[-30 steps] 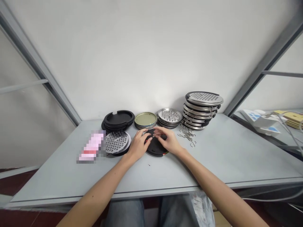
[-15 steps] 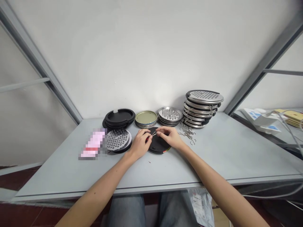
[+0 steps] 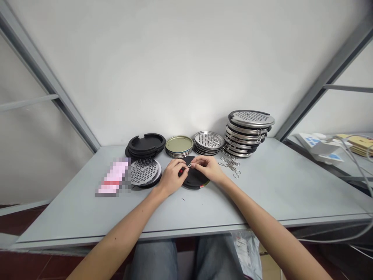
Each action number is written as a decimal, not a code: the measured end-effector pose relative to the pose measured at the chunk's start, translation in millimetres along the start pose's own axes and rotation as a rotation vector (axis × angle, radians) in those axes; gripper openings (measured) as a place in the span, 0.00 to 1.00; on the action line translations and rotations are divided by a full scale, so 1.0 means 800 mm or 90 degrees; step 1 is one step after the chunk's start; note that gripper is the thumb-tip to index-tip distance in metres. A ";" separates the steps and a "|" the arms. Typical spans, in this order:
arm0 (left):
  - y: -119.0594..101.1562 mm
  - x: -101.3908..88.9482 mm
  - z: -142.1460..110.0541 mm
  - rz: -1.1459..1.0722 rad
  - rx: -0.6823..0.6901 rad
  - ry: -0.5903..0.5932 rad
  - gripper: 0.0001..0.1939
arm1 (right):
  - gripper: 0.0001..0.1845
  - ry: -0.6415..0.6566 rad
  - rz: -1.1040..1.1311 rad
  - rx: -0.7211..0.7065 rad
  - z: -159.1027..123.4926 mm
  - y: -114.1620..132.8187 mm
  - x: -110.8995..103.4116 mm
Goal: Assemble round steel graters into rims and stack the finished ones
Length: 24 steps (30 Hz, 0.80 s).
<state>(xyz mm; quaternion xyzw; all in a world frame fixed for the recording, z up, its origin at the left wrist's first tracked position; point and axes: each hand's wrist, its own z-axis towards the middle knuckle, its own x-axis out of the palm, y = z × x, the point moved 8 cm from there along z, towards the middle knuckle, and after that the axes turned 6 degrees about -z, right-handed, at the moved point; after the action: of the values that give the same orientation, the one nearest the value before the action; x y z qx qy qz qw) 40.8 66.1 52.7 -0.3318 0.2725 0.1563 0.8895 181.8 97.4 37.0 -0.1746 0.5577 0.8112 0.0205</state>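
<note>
Both of my hands meet over a black round disc [image 3: 198, 179] that lies flat on the table in front of me. Between the fingertips is a small metal wire hook [image 3: 189, 166]. My left hand [image 3: 173, 177] pinches its near end, with a bit of red showing beside the fingers. At the other end my right hand [image 3: 207, 168] is closed on it with thumb and forefinger. Just right of that hand lies a loose pile of similar wire hooks [image 3: 232, 166]. A grey perforated grater plate [image 3: 144, 173] tops the stack left of my left hand.
Along the wall stand stacked black rings [image 3: 147, 144], olive-topped round plates [image 3: 179, 144], shiny grater discs [image 3: 208, 139] and a tall stack of graters [image 3: 251, 118]. A blurred pink item [image 3: 113, 177] lies at left. Boxes and cables [image 3: 320, 149] occupy the neighbouring table at right.
My fingertips have shifted slightly on the wire hook, which now shows less between them. The hands stay over the black disc, and the view has moved a little.
</note>
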 end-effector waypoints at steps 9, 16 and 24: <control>0.003 0.003 -0.001 -0.010 0.012 0.014 0.06 | 0.11 0.009 0.005 0.009 0.000 -0.003 0.000; 0.001 0.003 -0.001 0.006 0.021 0.019 0.08 | 0.12 0.001 -0.003 -0.010 0.000 -0.001 -0.003; 0.003 0.001 0.000 0.011 0.016 0.005 0.09 | 0.14 0.005 -0.158 -0.077 -0.006 0.011 -0.001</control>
<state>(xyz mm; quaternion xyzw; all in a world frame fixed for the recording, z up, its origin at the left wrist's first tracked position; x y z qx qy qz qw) 40.0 67.8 50.9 -0.3189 0.2806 0.1592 0.8912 181.8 90.0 44.0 -0.2466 0.4819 0.8338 0.1081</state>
